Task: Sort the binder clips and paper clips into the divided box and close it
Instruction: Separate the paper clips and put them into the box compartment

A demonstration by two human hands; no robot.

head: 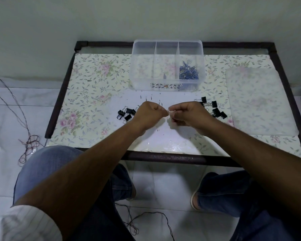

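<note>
Both hands fisted at worktop (pixel 87 94) centre: left hand (pixel 149 111) and right hand (pixel 189 113) pinch something small between them, identity unclear. Binder clips flank them: left cluster (pixel 126 113) beside left hand, right cluster (pixel 213 107) beside right. Divided box (pixel 167 65) straight ahead, open.

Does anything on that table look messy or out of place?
Yes: black binder clips lie loose in two clumps, one left of the left hand at, one right of the right hand at. The box holds only blue paper clips.
</note>
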